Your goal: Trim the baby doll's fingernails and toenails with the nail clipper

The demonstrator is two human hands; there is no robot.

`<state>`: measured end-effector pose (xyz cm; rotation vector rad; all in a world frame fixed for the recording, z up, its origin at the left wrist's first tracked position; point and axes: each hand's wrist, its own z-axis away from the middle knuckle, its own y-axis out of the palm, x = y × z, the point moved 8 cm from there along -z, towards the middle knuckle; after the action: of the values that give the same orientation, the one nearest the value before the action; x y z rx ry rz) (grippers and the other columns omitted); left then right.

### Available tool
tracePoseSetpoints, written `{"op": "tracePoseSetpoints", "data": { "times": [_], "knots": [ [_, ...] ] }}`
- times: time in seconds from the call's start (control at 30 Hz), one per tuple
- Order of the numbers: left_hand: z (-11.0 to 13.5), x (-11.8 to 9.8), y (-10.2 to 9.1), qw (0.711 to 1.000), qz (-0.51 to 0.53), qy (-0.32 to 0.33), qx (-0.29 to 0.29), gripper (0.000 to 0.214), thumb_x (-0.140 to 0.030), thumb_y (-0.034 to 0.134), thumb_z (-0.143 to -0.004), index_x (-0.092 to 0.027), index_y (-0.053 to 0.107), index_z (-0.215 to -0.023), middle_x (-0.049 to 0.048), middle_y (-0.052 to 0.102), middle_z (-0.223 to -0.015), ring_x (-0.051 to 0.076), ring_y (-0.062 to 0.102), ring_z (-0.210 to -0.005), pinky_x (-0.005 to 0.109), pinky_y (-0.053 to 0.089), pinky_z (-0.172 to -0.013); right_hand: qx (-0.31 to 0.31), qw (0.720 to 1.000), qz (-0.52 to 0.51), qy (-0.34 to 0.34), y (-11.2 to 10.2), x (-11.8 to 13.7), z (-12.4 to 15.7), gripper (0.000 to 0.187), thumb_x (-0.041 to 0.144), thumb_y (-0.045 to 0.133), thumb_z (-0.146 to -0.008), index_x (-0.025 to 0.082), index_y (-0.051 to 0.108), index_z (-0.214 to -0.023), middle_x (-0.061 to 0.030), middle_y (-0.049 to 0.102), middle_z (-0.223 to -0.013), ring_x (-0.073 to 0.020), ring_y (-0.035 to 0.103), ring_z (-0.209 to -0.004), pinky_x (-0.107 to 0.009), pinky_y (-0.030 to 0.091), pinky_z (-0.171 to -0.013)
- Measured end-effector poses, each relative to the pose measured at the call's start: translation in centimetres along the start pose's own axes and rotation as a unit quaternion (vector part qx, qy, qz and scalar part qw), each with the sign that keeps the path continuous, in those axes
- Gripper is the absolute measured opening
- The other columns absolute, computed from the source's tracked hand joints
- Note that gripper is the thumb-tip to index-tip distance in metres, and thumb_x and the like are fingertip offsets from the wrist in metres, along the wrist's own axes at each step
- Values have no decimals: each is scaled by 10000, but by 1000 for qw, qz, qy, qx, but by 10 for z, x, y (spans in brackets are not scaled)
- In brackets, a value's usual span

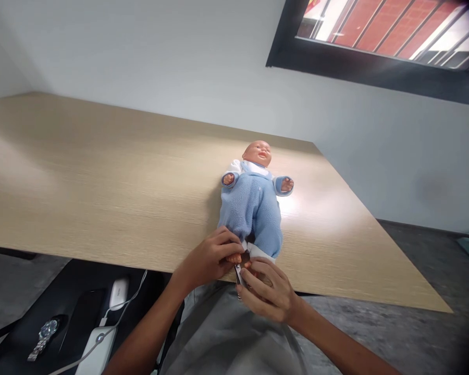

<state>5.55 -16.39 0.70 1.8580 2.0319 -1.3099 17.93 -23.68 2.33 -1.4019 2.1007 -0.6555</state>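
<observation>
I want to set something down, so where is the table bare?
The widest bare patch of table runs left from the doll, back towards the wall; a smaller one lies between doll and right edge. Crowded: the near edge, where left hand, right hand and metal tool meet at the doll's feet.

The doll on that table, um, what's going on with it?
A person's two bare hands are at the feet of the doll, which lies on its back on the table. The left hand holds one foot, and the right hand holds a small metal tool, apparently nail clippers, with its tip at that foot's toes. Whether it touches them is too small to tell.
</observation>
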Motion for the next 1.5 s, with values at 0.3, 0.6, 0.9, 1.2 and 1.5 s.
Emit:
{"op": "tracePoseSetpoints", "data": {
  "times": [0.3, 0.6, 0.9, 1.2, 1.5],
  "knots": [
    [3, -12, -17, 993, 12, 20, -114, 146, -160, 692, -950, -185, 657, -1089, 75, 725, -1047, 182, 664, -999, 324, 573, -891, -3, 1000, -19, 3, -4, 0, 0, 173, -1, 721, -834, 100, 674, -967, -114, 744, -973, -304, 692, -1072, -469, 680, -812],
    [12, -18, -21, 971, -20, -71, -226, 108, -183, 733, -913, -196, 679, -1006, 69, 672, -1028, 192, 642, -969, 336, 563, -856, -49, 997, -46, 25, -18, -14, 8, 165, 5, 650, -880, 125, 626, -991, -141, 715, -1106, -277, 685, -1148, -441, 694, -829],
    [25, -19, -13, 961, 5, -86, -261, 42, -163, 672, -950, -199, 687, -966, 34, 626, -950, 143, 637, -882, 278, 557, -803, -14, 999, -35, -32, -13, -11, -24, 164, -21, 614, -870, 125, 627, -944, -118, 652, -1042, -300, 655, -1161, -475, 686, -834],
    [24, -15, -12, 964, 36, -86, -250, 124, -136, 678, -931, -203, 712, -1030, 39, 620, -974, 145, 653, -904, 273, 564, -823, -2, 1000, -2, -28, -11, -9, -19, 241, -29, 653, -825, 152, 630, -983, -108, 591, -1122, -311, 605, -1221, -468, 685, -846],
    [25, -18, -10, 965, 21, -64, -252, 168, -90, 649, -939, -190, 691, -1067, 33, 638, -996, 126, 657, -929, 235, 557, -865, 33, 999, -10, -21, -10, -5, -30, 191, -2, 671, -838, 141, 652, -963, -100, 607, -1095, -249, 632, -1109, -526, 649, -945]
  ]
}}
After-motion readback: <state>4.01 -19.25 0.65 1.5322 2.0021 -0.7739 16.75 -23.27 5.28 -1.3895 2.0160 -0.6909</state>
